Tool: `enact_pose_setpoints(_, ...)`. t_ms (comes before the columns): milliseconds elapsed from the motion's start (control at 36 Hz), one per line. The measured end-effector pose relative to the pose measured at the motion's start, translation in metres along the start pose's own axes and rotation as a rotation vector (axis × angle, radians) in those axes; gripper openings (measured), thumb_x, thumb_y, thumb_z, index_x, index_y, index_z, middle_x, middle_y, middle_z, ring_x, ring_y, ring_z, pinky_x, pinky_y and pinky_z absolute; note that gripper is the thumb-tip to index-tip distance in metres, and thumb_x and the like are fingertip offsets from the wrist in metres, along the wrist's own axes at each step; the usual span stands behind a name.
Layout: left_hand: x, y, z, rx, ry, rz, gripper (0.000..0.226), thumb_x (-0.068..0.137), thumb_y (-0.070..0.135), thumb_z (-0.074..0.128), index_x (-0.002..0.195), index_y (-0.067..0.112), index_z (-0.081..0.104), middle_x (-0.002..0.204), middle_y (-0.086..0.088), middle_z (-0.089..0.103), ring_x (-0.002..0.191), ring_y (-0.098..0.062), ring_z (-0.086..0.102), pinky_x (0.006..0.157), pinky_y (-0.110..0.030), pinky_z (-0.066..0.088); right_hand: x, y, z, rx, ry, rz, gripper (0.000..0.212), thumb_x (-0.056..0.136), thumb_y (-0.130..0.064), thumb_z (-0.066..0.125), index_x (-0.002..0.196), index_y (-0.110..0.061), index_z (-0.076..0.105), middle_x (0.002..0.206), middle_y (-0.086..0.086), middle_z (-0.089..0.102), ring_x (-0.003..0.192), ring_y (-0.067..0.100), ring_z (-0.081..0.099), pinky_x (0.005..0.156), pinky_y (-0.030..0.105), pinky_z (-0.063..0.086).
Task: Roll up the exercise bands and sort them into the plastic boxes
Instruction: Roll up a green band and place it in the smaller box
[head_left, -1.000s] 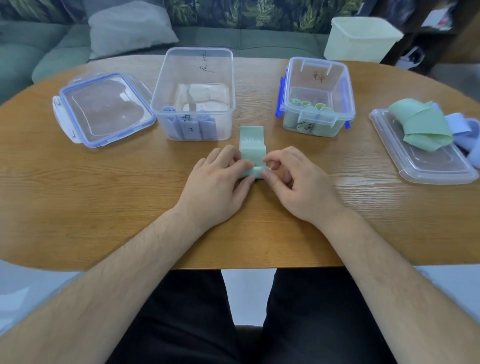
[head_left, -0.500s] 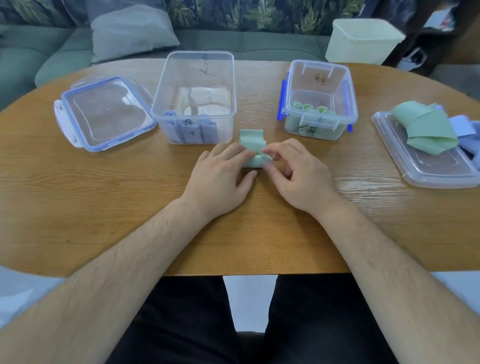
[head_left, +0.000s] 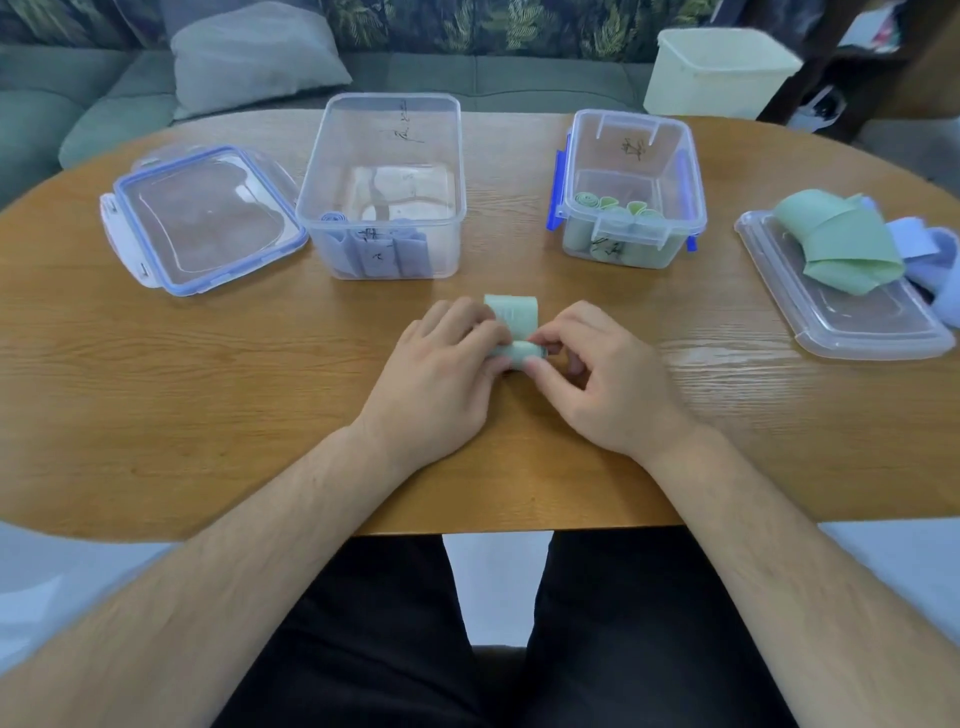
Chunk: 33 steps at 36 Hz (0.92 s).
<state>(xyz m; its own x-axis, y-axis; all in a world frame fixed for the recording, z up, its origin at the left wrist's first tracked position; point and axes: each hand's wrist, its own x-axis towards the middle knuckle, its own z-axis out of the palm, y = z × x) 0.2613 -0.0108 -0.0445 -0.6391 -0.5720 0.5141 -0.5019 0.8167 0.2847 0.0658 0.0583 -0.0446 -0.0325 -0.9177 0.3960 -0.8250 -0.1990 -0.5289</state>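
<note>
both hands (head_left: 441, 379) (head_left: 602, 384) pinch a half-rolled green band (head_left: 514, 332) on the table (head_left: 208, 395)

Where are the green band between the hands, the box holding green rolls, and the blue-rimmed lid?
green band (head_left: 511, 313), head view, on its flat unrolled end.
box of green rolls (head_left: 605, 156), head view, on its bare back wall.
blue-rimmed lid (head_left: 208, 221), head view, on its clear middle panel.
</note>
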Motion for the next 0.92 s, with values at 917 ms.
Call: enact_pose_setpoints(917, 0.025, 0.0, 0.018, 0.106, 0.077, -0.053, 0.031, 0.086, 0.041, 0.061, 0.103, 0.017, 0.071, 0.096, 0.004, 0.072, 0.092, -0.024, 0.065, 0.078, -0.036, 0.039, 0.022, -0.012, 0.003, 0.241, 0.112, 0.208, 0.037, 0.085, -0.043, 0.075, 0.073, -0.012, 0.059, 0.078, 0.003, 0.053, 0.069, 0.012, 0.049, 0.064, 0.021, 0.041)
